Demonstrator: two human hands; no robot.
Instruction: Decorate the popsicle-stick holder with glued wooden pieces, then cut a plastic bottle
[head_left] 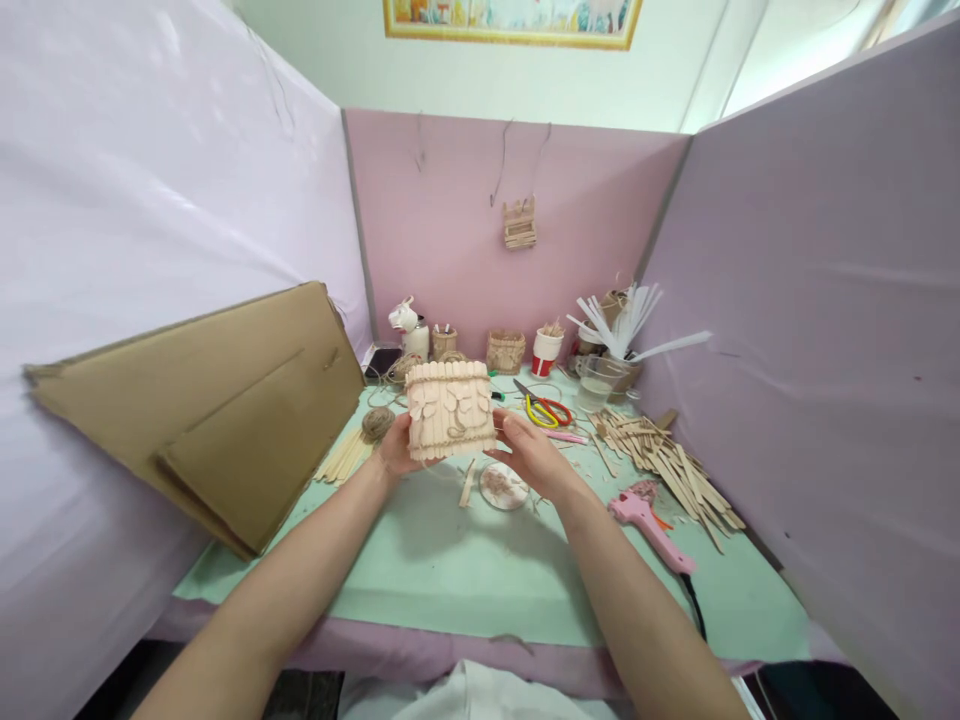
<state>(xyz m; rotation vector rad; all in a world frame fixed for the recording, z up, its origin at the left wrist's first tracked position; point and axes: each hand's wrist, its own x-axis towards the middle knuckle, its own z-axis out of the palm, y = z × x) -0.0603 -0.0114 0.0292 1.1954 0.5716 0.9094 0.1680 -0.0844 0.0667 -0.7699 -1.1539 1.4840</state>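
A small craft-stick box is held up above the table. Rounded stick ends line its top edge, twine runs across it near top and bottom, and flower and leaf shapes decorate its front. My left hand grips its lower left side, with the fingers partly hidden behind it. At the right edge, my right hand holds it between thumb and fingers. Beneath the box, a round white dish with brownish bits lies beside a loose stick piece.
A pink glue gun lies at right near piled craft sticks. Behind are scissors, a twine ball, a red-and-white cup and a clear plastic cup. Large cardboard leans at left.
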